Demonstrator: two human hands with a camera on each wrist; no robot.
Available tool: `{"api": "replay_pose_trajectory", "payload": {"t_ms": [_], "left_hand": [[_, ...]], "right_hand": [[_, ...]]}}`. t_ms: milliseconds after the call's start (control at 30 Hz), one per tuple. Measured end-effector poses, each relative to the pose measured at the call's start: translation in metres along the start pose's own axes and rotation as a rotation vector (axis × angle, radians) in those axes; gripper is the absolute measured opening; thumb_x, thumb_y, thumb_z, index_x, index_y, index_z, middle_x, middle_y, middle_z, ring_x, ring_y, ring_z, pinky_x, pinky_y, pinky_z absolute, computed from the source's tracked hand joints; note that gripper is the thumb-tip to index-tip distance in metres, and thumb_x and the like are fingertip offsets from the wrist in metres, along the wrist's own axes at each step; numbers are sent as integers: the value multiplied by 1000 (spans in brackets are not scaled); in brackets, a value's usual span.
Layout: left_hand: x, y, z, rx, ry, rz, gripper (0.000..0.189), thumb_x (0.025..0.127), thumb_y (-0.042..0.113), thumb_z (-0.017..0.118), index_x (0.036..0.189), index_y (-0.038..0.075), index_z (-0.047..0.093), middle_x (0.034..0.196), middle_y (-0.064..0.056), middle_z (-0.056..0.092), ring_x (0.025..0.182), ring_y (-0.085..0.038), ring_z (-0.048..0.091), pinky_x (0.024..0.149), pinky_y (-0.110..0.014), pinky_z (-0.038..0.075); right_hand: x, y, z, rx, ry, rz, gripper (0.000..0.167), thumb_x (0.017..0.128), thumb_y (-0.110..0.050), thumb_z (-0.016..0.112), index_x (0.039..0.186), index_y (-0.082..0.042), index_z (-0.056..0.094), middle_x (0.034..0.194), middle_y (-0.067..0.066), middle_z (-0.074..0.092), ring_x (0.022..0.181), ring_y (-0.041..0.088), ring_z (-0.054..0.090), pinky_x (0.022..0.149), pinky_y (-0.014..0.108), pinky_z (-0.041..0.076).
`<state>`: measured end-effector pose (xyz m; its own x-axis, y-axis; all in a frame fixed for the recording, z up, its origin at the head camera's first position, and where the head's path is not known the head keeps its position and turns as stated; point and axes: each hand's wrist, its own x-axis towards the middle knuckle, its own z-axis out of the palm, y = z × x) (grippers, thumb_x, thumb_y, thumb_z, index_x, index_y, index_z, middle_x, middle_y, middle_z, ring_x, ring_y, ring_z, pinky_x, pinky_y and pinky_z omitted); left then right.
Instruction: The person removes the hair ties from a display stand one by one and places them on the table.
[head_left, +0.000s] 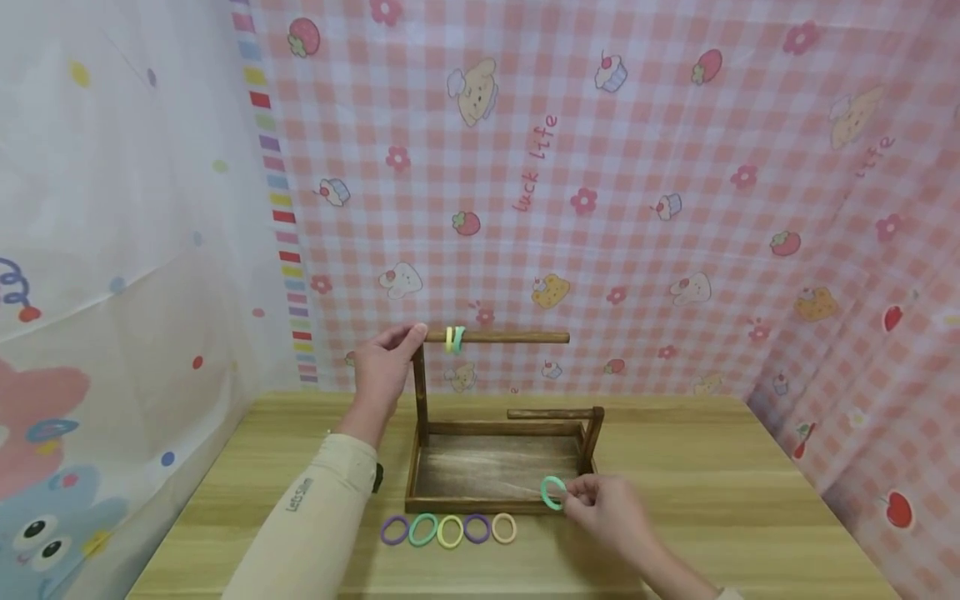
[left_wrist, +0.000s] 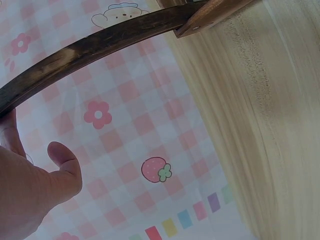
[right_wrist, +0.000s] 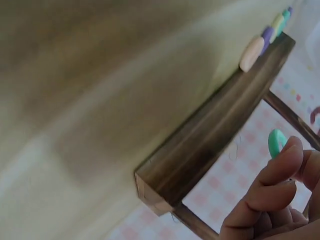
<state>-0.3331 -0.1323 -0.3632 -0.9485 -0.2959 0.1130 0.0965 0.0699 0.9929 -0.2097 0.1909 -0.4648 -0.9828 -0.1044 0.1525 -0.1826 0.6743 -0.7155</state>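
Observation:
My left hand [head_left: 382,371] grips the top of the tall left post of a dark wooden rack [head_left: 420,392], where the upper rod [head_left: 517,337] starts. A yellow ring and a mint-green ring [head_left: 459,339] hang on that rod near the hand. At the tray's front right, my right hand [head_left: 611,508] pinches a mint-green hair-tie-like ring [head_left: 552,493] between thumb and fingers. The right wrist view shows this green ring [right_wrist: 274,143] at the fingertips, partly hidden. Below the right end of the lower rod [head_left: 551,414], the hand is apart from the rack.
Along the tray's front edge lies a row of rings: purple [head_left: 394,530], green [head_left: 423,530], yellow [head_left: 450,532], another purple [head_left: 477,528] and peach [head_left: 504,528]. The rack's tray [head_left: 487,505] rests on a wooden table [head_left: 690,500]. Checked cloth [head_left: 600,250] hangs behind.

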Motion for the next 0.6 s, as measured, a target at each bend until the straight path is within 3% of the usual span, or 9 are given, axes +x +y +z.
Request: {"api": "replay_pose_trajectory", "payload": {"t_ms": [367, 600], "left_hand": [[0, 0, -1, 7, -5, -4, 46, 98, 49, 77, 129, 16, 77, 132, -8, 74, 122, -24, 69, 107, -43, 57], [0, 1, -1, -9, -2, -17, 45, 97, 48, 79, 128, 15, 77, 130, -9, 74, 121, -25, 69, 106, -43, 57]], "right_hand": [[-12, 9, 16, 51, -159, -31, 6, 90, -8, 74, 89, -6, 79, 71, -5, 73, 58, 1, 57, 52, 19, 46], [-9, 13, 26, 115, -291, 44, 9, 92, -9, 72, 87, -4, 78, 65, -3, 71, 56, 8, 61, 48, 22, 47]]}}
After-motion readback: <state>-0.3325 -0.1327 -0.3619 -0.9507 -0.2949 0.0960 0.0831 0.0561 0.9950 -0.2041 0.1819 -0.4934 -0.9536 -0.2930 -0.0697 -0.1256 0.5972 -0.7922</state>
